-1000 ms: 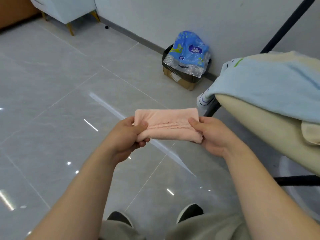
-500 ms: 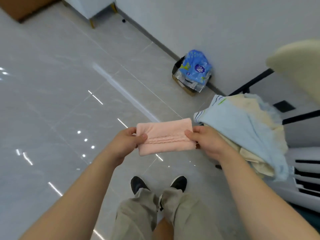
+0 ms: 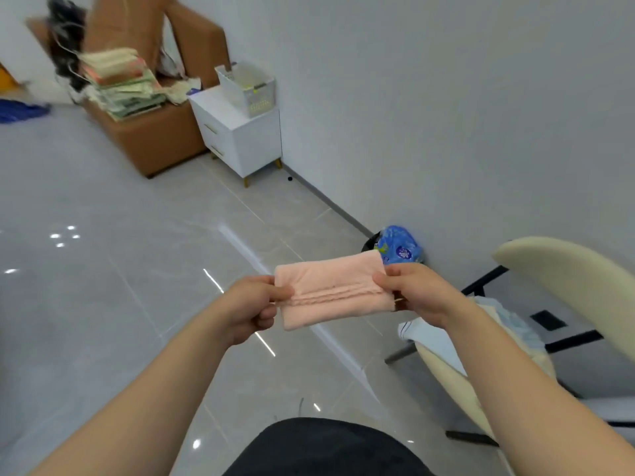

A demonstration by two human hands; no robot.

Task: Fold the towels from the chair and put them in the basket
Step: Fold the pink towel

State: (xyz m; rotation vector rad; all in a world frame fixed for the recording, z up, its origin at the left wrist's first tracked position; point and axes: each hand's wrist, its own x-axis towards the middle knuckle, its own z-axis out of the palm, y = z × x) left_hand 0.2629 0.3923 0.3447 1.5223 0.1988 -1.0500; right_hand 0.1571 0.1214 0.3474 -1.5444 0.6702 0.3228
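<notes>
With the left hand (image 3: 252,309) and right hand (image 3: 417,292) each pinching an end of the folded pink towel (image 3: 331,290), well apart from the white basket (image 3: 247,87), the person should carry it level so that the fold holds.

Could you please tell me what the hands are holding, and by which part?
A folded pink cloth towel: the left hand pinches its left end, the right hand its right end.

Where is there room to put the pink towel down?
For the pink towel: the white basket on the nightstand looks open on top, and a bare strip of nightstand lies between it and the sofa. The sofa seat is crowded with stacked cloths; towels cover the chair seat.
</notes>
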